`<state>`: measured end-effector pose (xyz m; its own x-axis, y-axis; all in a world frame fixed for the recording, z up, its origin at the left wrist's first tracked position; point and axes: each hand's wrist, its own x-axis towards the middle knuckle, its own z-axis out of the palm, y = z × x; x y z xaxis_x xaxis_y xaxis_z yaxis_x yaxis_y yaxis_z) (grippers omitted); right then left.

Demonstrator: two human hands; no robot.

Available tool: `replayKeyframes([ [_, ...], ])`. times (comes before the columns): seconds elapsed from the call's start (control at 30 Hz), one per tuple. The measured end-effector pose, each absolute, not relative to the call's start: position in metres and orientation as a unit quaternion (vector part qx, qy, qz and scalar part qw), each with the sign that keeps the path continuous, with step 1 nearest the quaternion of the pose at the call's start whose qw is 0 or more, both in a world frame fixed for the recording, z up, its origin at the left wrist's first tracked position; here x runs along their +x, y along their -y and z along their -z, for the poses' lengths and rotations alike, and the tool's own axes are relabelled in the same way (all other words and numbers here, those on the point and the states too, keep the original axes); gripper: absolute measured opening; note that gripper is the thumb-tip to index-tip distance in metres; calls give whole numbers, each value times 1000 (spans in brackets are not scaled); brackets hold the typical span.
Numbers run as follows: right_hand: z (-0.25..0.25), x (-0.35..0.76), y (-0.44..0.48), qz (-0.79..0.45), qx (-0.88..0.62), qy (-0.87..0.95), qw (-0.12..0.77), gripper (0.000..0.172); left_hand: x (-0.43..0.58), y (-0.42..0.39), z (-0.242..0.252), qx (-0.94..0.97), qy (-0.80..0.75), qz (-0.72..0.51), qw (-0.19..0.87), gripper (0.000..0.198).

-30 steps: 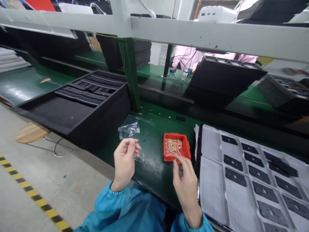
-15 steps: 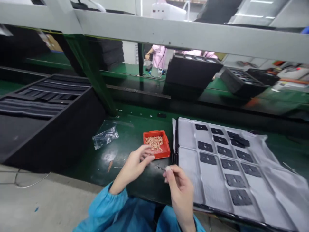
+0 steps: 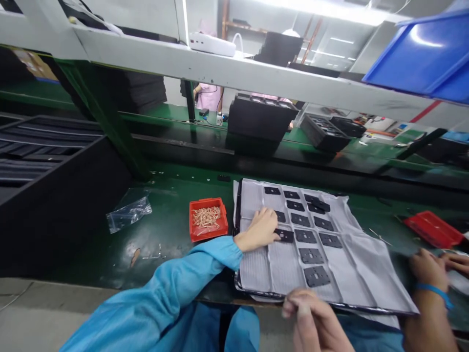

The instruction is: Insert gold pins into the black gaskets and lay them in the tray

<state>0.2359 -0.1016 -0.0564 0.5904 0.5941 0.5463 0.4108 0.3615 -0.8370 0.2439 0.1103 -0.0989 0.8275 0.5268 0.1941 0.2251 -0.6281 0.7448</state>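
Observation:
My left hand [image 3: 259, 229] reaches across to the padded tray, its fingers curled at the left edge of a flat black plate [image 3: 286, 235]. My right hand [image 3: 317, 315] is close to the camera in front of the tray's near edge, thumb and fingertips pinched together. Whatever may be between those fingertips is too small to make out. The tray [image 3: 256, 271] is lined with pale grey sheeting, and several more black plates [image 3: 316, 276] lie in its rows. Left of it stands a red box [image 3: 224, 226] with thin copper-coloured pieces [image 3: 206, 217] in it.
A clear plastic bag [image 3: 129, 215] lies on the green bench, beside a large black bin [image 3: 66, 195]. At the right, another person's hands [image 3: 428, 269] work near a second red box [image 3: 434, 229]. A shelf beam [image 3: 256, 73] crosses above, carrying a blue crate [image 3: 421, 54].
My left hand has gone from the red box to a black plate on the tray. My right hand has come nearer the camera, still pinched. The view has swung right, showing another person's hands.

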Motion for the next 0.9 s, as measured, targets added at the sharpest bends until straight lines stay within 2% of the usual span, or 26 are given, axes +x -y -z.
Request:
replayKeyframes([
  [0.07, 63, 248, 98, -41, -620, 365, 693, 12, 230, -108, 97, 850, -210, -223, 430, 18],
  [0.2, 70, 270, 75, -93, -727, 311, 605, 25, 198, -89, 90, 774, -194, -256, 546, 9],
  [0.43, 72, 246, 37, -244, -669, 319, 626, 34, 131, -52, 60, 537, -269, -280, 749, 27],
  [0.7, 64, 219, 24, -268, -653, 370, 605, 31, 89, -47, 50, 487, -291, -300, 767, 33],
  [0.9, 60, 210, 22, -286, -642, 398, 590, 27, 72, -45, 44, 491, -305, -298, 760, 24],
])
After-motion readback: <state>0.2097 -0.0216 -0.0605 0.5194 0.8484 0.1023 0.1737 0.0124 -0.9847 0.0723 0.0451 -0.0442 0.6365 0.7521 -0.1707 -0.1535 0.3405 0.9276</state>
